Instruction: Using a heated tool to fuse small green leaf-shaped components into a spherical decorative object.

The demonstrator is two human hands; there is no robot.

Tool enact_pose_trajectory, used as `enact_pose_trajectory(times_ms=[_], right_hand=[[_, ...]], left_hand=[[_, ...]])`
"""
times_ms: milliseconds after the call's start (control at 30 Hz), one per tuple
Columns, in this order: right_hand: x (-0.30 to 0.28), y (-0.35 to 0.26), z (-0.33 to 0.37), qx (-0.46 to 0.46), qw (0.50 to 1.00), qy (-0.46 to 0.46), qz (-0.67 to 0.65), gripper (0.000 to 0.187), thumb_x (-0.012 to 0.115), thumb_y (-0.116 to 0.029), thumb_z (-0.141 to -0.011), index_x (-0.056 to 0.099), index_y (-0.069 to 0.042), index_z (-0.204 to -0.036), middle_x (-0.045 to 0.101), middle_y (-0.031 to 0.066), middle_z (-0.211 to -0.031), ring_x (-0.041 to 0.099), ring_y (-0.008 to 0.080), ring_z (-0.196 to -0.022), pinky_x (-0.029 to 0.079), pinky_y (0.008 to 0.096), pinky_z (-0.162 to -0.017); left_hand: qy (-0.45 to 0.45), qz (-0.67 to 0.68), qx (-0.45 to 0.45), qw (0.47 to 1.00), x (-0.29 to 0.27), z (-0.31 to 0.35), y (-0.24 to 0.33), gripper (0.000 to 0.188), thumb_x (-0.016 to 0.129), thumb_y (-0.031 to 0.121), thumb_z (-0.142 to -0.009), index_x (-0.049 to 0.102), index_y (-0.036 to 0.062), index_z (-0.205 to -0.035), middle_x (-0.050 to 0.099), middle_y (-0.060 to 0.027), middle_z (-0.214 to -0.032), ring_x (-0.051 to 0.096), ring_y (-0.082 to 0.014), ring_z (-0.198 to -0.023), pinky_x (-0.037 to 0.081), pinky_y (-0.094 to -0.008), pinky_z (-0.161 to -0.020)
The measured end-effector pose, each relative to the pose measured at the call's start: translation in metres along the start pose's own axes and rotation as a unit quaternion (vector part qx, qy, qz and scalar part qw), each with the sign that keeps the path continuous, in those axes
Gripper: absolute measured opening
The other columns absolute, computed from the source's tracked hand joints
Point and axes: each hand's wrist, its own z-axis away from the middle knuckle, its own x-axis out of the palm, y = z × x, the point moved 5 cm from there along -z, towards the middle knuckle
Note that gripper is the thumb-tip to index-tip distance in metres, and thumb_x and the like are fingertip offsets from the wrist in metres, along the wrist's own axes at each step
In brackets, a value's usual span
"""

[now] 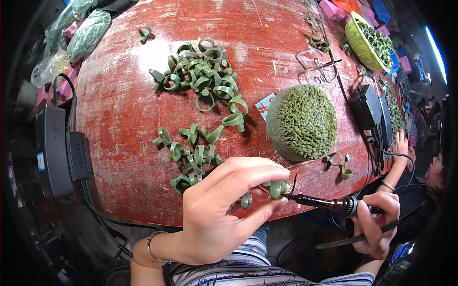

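My left hand (219,205), a silver bangle on its wrist, pinches a green ring (277,189) between thumb and fingertips. In my right hand (377,224) is a soldering iron (329,204) with a dark, stained shaft. Its tip points left and reaches the ring's edge; whether it touches, I cannot tell. The iron's black cord (355,238) loops past my right fingers. Another green ring (245,200) shows just below my left palm. Loose green rings (193,155) lie beyond my left hand, and a larger heap of them (202,74) sits farther back.
A round block with a rough, green, porous top (305,121) stands right of centre on the worn red table (119,128). A bent wire frame (315,66) lies behind it. At the back right is a yellow-green basket of rings (365,43). A black device (52,152) stands left. Another person's hand (400,148) is at right.
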Motion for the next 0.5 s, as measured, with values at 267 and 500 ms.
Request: enact_pose_trajectory(times_ms=[267, 500], right_hand=[[0.005, 0.022, 0.01, 0.032, 0.999, 0.02, 0.008, 0.043, 0.063, 0.007, -0.074, 0.056, -0.003, -0.115, 0.051, 0.0164, -0.096, 0.053, 0.0238, -0.077, 0.044, 0.0316, -0.063], [0.016, 0.038, 0.026, 0.083, 0.995, 0.055, -0.024, 0.026, 0.057, -0.005, -0.088, 0.059, 0.008, -0.11, 0.053, 0.0188, -0.099, 0.053, 0.0258, -0.086, 0.044, 0.0337, -0.074]], left_hand=[[0.026, 0.013, -0.014, 0.999, -0.007, 0.004, -0.003, 0.04, 0.072, -0.013, -0.069, 0.06, -0.002, -0.105, 0.057, -0.0139, -0.109, 0.06, -0.0164, -0.096, 0.055, -0.0242, -0.075], [0.235, -0.061, -0.019, 0.97, -0.071, 0.018, 0.002, 0.037, 0.061, -0.021, -0.071, 0.056, -0.0057, -0.104, 0.058, -0.01, -0.102, 0.063, -0.0166, -0.088, 0.054, -0.0237, -0.074]])
